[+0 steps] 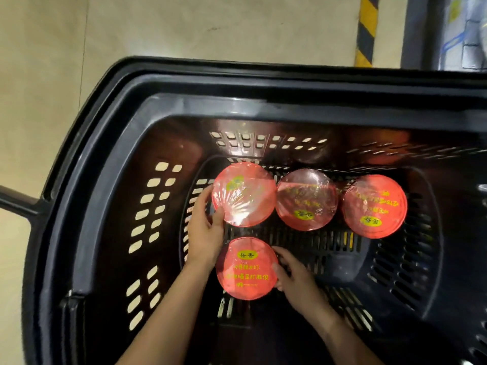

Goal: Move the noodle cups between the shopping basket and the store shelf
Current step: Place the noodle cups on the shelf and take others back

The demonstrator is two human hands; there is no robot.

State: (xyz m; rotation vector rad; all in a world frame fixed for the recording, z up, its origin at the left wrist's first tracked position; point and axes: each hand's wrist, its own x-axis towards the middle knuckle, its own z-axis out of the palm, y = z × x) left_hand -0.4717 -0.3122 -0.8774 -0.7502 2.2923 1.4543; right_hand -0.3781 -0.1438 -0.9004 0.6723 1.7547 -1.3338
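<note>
A pale store floor lies under a black shopping basket holding four red-lidded noodle cups. The left hand curls its fingers and thumb around the far-left cup, beside the middle cup and far-right cup. The right hand grips the near cup at its right edge.
</note>
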